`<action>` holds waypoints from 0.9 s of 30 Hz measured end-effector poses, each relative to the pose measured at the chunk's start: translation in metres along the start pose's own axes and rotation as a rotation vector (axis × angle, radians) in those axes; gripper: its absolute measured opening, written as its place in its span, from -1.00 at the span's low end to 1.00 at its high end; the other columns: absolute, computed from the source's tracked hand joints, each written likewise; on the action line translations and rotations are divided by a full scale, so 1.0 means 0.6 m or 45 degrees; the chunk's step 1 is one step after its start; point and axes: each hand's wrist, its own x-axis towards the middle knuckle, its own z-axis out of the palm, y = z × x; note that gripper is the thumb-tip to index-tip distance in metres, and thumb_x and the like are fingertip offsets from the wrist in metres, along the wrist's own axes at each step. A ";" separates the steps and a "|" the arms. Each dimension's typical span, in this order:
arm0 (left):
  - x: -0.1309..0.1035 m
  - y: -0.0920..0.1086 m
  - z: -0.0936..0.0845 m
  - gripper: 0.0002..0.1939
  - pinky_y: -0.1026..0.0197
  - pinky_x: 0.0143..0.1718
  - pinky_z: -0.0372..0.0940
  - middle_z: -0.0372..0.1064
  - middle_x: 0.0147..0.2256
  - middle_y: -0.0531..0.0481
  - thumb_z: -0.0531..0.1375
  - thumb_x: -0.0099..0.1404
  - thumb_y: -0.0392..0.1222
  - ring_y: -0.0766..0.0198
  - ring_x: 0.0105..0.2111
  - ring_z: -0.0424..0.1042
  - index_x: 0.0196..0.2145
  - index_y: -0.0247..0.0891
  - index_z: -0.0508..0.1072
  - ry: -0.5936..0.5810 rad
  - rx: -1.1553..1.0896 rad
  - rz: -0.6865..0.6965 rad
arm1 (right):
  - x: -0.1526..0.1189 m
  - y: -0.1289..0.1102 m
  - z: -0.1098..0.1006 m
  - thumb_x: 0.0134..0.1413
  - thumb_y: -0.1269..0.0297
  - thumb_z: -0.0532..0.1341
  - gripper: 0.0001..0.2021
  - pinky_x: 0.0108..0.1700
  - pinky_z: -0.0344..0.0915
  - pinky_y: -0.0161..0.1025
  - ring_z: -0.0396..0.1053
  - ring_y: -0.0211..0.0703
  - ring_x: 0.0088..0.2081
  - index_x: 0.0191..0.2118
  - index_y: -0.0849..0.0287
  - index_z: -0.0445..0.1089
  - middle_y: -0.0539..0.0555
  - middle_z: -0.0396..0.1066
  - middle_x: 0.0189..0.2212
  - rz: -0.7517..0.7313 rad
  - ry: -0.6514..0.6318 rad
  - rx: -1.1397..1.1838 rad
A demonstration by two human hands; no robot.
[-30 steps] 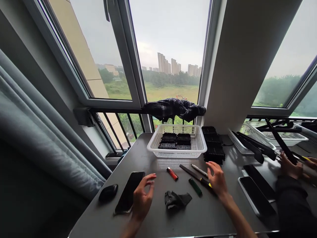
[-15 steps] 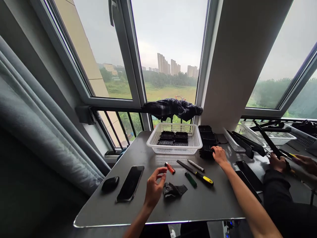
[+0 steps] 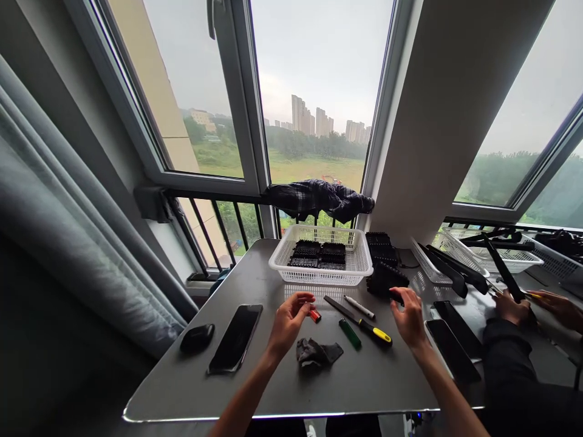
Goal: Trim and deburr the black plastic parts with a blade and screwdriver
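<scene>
And here's your right hand [image 3: 410,315], the nearer of the two to the dark ribbed part [image 3: 386,278], which lies just beyond your fingertips and off to their left. Its outline sits askew at the near end of the black row [image 3: 381,246], and that row runs away from you beside the white basket [image 3: 321,277]. The part's own long axis is hard to read (black on black, no help there). Thumb and forefinger stand a narrow gap apart at a dark edge; whether they pinch it or merely meet it, you can't tell from here.

Over on the left, your left hand [image 3: 286,323] curls above the table [image 3: 268,397], a slim gap between thumb and forefinger, nothing visible between them. The red lighter [image 3: 315,315] peeks out just by that thumb, the nearest thing to it.
</scene>
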 end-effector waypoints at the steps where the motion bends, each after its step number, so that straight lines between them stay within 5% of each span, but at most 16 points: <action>1: 0.008 0.005 0.008 -0.68 0.12 -0.24 0.43 0.50 -0.21 -0.15 0.17 0.22 -0.04 0.15 -0.27 0.53 -0.16 -0.31 0.43 -0.039 -0.041 -0.018 | -0.004 -0.021 0.000 0.16 0.34 0.09 -0.76 0.01 0.18 -0.05 0.36 0.00 -0.07 -0.07 0.14 0.37 0.15 0.44 -0.14 -0.036 0.018 0.044; 7: 0.067 0.051 0.054 -0.46 0.19 -0.39 0.43 0.52 -0.25 -0.18 0.18 0.22 0.07 0.17 -0.36 0.55 0.02 -0.38 0.39 -0.358 -0.143 -0.107 | 0.011 -0.126 0.006 0.17 0.40 0.11 -0.77 0.01 0.17 -0.06 0.33 -0.03 -0.09 -0.09 0.09 0.41 0.11 0.41 -0.17 -0.195 0.035 0.141; 13: 0.120 0.075 0.059 -0.54 0.28 -0.51 0.37 0.49 -0.42 -0.06 0.26 0.17 0.00 0.25 -0.46 0.50 -0.07 -0.38 0.46 -0.478 -0.079 -0.047 | 0.045 -0.153 0.011 0.16 0.46 0.11 -0.74 -0.01 0.16 -0.08 0.32 -0.06 -0.13 -0.07 0.09 0.42 0.10 0.39 -0.19 -0.262 0.115 0.105; 21: 0.172 0.062 0.072 -0.57 0.30 -0.60 0.39 0.28 -0.55 0.12 0.33 0.08 -0.10 0.36 -0.52 0.34 -0.13 -0.39 0.44 -0.489 -0.136 -0.071 | 0.069 -0.154 0.034 0.21 0.46 0.08 -0.73 0.01 0.16 -0.07 0.29 -0.07 -0.11 -0.06 0.08 0.42 0.10 0.34 -0.19 -0.340 0.168 0.039; 27: 0.206 0.048 0.068 -0.54 0.24 -0.57 0.47 0.28 -0.50 0.10 0.35 0.07 -0.21 0.40 -0.53 0.32 -0.08 -0.41 0.40 -0.274 -0.283 -0.123 | 0.037 -0.150 0.060 0.19 0.30 0.12 -0.75 -0.02 0.27 0.03 0.24 0.09 -0.02 0.00 0.10 0.29 0.20 0.24 -0.08 0.050 0.329 0.098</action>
